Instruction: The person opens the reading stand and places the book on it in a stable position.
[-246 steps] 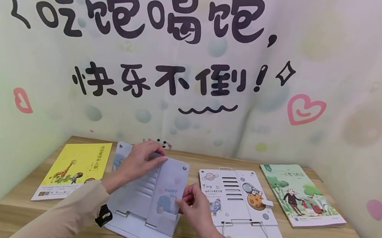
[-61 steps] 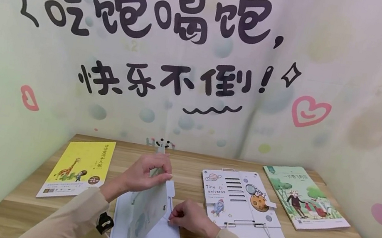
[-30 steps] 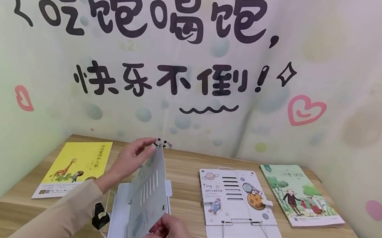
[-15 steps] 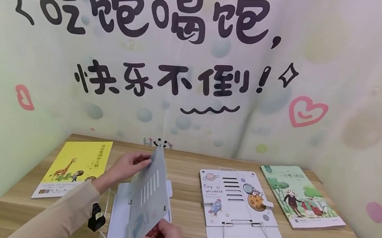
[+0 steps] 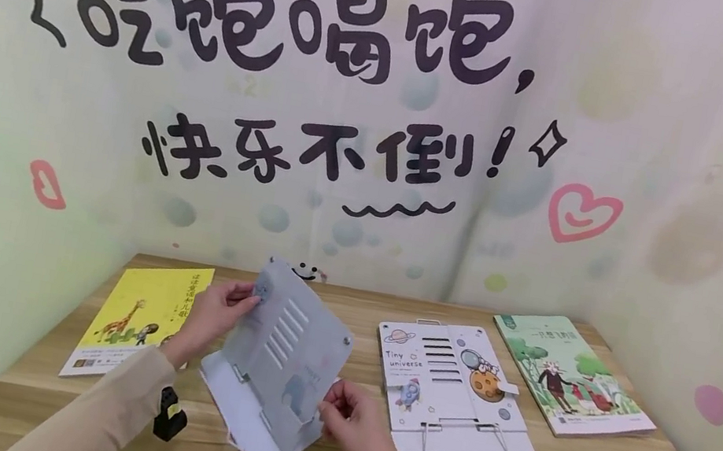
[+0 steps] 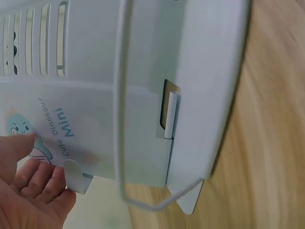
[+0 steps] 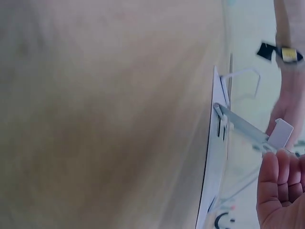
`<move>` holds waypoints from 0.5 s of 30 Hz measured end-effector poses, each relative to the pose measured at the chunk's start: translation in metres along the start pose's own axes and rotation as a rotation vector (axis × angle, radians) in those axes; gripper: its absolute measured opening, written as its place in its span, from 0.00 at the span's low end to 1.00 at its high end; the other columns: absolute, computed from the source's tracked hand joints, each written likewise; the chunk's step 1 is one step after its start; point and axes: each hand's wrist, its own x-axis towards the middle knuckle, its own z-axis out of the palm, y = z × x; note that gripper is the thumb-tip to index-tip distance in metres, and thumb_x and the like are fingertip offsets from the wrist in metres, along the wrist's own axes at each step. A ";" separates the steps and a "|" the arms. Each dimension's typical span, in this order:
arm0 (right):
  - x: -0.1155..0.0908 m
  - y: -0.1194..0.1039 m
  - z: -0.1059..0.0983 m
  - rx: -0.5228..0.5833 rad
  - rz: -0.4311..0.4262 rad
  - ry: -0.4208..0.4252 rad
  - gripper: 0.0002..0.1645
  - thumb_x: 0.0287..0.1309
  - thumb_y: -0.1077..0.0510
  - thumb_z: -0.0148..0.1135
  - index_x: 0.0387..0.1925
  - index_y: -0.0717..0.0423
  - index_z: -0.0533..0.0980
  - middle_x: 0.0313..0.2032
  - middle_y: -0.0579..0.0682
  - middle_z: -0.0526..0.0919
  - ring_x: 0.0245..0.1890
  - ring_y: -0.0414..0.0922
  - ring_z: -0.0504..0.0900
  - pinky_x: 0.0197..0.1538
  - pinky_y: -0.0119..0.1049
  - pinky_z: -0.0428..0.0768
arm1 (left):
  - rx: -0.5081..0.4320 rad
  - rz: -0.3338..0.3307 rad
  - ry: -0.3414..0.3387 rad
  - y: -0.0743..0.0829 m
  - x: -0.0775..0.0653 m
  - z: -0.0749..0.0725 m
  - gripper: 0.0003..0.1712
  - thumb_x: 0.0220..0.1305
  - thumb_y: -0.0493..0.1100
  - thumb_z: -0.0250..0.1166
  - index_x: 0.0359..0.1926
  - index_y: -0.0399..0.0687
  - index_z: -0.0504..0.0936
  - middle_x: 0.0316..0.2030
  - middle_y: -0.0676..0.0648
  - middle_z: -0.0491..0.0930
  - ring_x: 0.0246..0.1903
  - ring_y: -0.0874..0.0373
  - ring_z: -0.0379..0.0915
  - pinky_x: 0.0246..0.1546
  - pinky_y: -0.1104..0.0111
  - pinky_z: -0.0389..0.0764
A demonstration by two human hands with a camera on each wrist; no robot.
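Note:
A pale blue-grey metal book stand [image 5: 307,336] with slots and a dinosaur print stands mid-table, its panel raised at a slant over its base plate [image 5: 243,417]. My left hand [image 5: 209,320] pinches the panel's left edge. In the left wrist view, the thumb lies over the dinosaur picture, the fingers behind, beside a small page clip [image 6: 75,174]. A wire loop [image 6: 119,95] crosses that view. My right hand [image 5: 364,425] pinches the panel's right edge low down, near the other clip. The right wrist view shows the stand side-on, with right-hand fingers [image 7: 281,174] at the panel.
A white "Tiny universe" book stand [image 5: 450,384] lies to the right, its wire foot in front. Beyond it lies a green picture book [image 5: 573,377]. A yellow book [image 5: 138,316] lies at the left, partly behind the left forearm. A printed curtain [image 5: 376,140] hangs behind the table.
The dinosaur stand has turned from nearly edge-on to facing me more. My left hand has moved left and my right hand rightward and up with its edges. Earlier the right hand worked behind the panel.

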 end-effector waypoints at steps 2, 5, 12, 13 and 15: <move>0.005 0.000 -0.005 -0.003 0.022 0.029 0.04 0.56 0.67 0.57 0.30 0.66 0.72 0.25 0.49 0.76 0.22 0.36 0.75 0.25 0.30 0.80 | 0.010 0.004 0.045 -0.004 -0.002 -0.003 0.22 0.66 0.43 0.58 0.56 0.33 0.72 0.53 0.33 0.76 0.52 0.43 0.74 0.51 0.58 0.77; 0.014 0.002 -0.011 -0.030 0.029 0.065 0.04 0.57 0.67 0.57 0.31 0.67 0.72 0.25 0.50 0.76 0.24 0.39 0.77 0.27 0.34 0.82 | 0.032 -0.008 0.108 -0.008 -0.005 -0.007 0.20 0.65 0.42 0.59 0.54 0.33 0.75 0.50 0.34 0.78 0.49 0.44 0.76 0.49 0.58 0.78; 0.033 0.008 -0.022 -0.004 0.076 0.128 0.03 0.59 0.68 0.57 0.33 0.67 0.71 0.26 0.53 0.76 0.27 0.43 0.79 0.29 0.37 0.83 | 0.043 -0.064 0.185 -0.014 -0.014 -0.015 0.18 0.65 0.43 0.60 0.51 0.35 0.76 0.47 0.36 0.79 0.46 0.46 0.76 0.47 0.61 0.79; 0.036 0.009 -0.023 0.001 0.080 0.137 0.03 0.59 0.68 0.57 0.33 0.67 0.71 0.27 0.53 0.76 0.27 0.43 0.79 0.30 0.37 0.83 | 0.045 -0.071 0.193 -0.014 -0.016 -0.015 0.18 0.64 0.44 0.61 0.50 0.35 0.76 0.47 0.36 0.80 0.46 0.47 0.77 0.46 0.62 0.80; 0.041 0.009 -0.024 0.002 0.082 0.152 0.04 0.60 0.68 0.57 0.34 0.68 0.71 0.27 0.54 0.76 0.27 0.42 0.78 0.31 0.39 0.83 | 0.044 -0.082 0.204 -0.015 -0.020 -0.017 0.19 0.64 0.45 0.61 0.50 0.36 0.77 0.46 0.36 0.80 0.45 0.48 0.77 0.44 0.66 0.80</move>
